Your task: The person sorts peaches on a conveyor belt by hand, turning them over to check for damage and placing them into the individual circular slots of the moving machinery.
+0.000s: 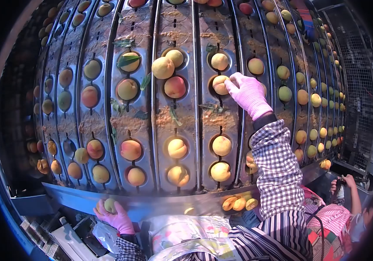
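Observation:
My right hand (248,93), in a pink glove, reaches out over the metal trays. Its thumb and fingers are closed at the right side of a yellow-orange peach (219,85) sitting in a round cup. At the lower left my left hand (119,221), also gloved in pink, is wrapped round a greenish peach (109,205) near the metal front rail (151,205). Left of the right hand, a large peach (163,68) rests partly on another peach (175,57), above a red-blushed peach (174,87).
Rows of metal trays (175,119) with cups hold many peaches, with brown pulp and leaves (128,59) scattered over them. Several halved fruits (239,204) lie by the rail. Another person's hand (349,181) shows at the lower right. A wire mesh panel (358,82) stands at the right.

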Tool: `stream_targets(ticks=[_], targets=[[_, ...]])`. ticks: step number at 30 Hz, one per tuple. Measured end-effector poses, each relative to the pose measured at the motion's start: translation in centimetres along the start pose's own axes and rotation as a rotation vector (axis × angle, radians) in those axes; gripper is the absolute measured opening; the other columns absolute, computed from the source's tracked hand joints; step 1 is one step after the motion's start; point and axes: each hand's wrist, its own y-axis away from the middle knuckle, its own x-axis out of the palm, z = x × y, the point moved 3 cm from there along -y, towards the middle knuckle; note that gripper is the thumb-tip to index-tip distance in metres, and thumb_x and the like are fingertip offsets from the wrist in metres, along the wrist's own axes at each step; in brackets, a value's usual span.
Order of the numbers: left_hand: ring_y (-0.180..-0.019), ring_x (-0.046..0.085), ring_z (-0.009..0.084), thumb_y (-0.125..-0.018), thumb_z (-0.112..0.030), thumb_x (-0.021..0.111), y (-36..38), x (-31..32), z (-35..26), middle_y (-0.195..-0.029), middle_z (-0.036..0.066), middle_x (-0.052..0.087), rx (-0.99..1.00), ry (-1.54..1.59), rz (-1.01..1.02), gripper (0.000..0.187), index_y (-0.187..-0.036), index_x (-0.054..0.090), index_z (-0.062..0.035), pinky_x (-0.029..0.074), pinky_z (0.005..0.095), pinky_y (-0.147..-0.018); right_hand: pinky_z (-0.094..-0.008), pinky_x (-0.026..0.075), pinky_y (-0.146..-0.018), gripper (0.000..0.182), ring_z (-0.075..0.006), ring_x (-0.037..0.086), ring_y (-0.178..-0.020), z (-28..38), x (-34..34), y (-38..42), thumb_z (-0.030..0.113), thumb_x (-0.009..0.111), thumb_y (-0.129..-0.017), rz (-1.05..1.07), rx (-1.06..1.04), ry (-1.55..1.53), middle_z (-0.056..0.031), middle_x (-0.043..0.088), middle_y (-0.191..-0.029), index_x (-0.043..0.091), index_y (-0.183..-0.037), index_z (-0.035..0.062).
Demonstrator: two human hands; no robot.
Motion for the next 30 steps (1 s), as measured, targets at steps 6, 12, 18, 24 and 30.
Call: stream_targets(ticks=[6, 12, 18, 24, 30], targets=[[-0.142, 0.032, 0.0430, -0.088, -0.028, 0.072, 0.0, -0.1, -0.5, -0.156, 0.027, 0.022, -0.005, -0.029, 0.008, 0.063, -0.145, 0.049, -0.0111, 0.028, 0.0497, -0.118, -0.0440, 0.052, -0.093, 0.038, -0.0344, 0.066, -0.108, -0.2, 0.6, 0.9, 0.025, 0.069, -0.089, -0.129, -0.092, -0.187, -0.0153, 0.068, -0.116, 0.064, -0.124, 0.0080], [-0.141, 0.032, 0.0429, -0.089, -0.029, 0.071, -0.2, -0.1, -0.8, -0.156, 0.027, 0.023, 0.004, -0.023, 0.015, 0.063, -0.145, 0.048, -0.0108, 0.028, 0.0498, -0.118, -0.0450, 0.050, -0.098, 0.057, -0.0328, 0.059, -0.116, 1.6, 2.6, 1.2, 0.022, 0.073, -0.081, -0.095, -0.242, 0.117, -0.0134, 0.061, -0.124, 0.057, -0.134, 0.0086], [-0.141, 0.032, 0.0424, -0.088, -0.030, 0.071, 0.1, -0.1, -0.3, -0.155, 0.027, 0.024, 0.009, -0.017, 0.005, 0.064, -0.145, 0.049, -0.0104, 0.029, 0.0501, -0.117, -0.0456, 0.052, -0.087, 0.054, -0.0296, 0.063, -0.104, 2.4, 2.5, 2.5, 0.043, 0.077, -0.082, -0.208, -0.085, 0.173, -0.0112, 0.064, -0.108, 0.061, -0.120, 0.0087], [-0.141, 0.033, 0.0420, -0.088, -0.032, 0.071, -0.1, -0.2, -0.4, -0.156, 0.026, 0.024, 0.019, -0.070, 0.002, 0.065, -0.145, 0.049, -0.0108, 0.028, 0.0499, -0.118, -0.0458, 0.052, -0.087, 0.052, -0.0315, 0.066, -0.102, 2.4, 1.4, 2.0, 0.052, 0.072, -0.085, -0.173, -0.003, 0.126, -0.0143, 0.065, -0.107, 0.063, -0.111, 0.0071], [-0.141, 0.033, 0.0440, -0.087, -0.032, 0.071, 0.0, -0.1, 0.2, -0.156, 0.028, 0.025, 0.051, -0.070, -0.009, 0.065, -0.144, 0.049, -0.0116, 0.028, 0.0515, -0.118, -0.0458, 0.052, -0.094, 0.052, -0.0315, 0.064, -0.112, 2.4, 0.7, -2.4, 0.040, 0.072, -0.088, -0.273, -0.025, 0.071, -0.0140, 0.062, -0.120, 0.058, -0.128, 0.0100]])
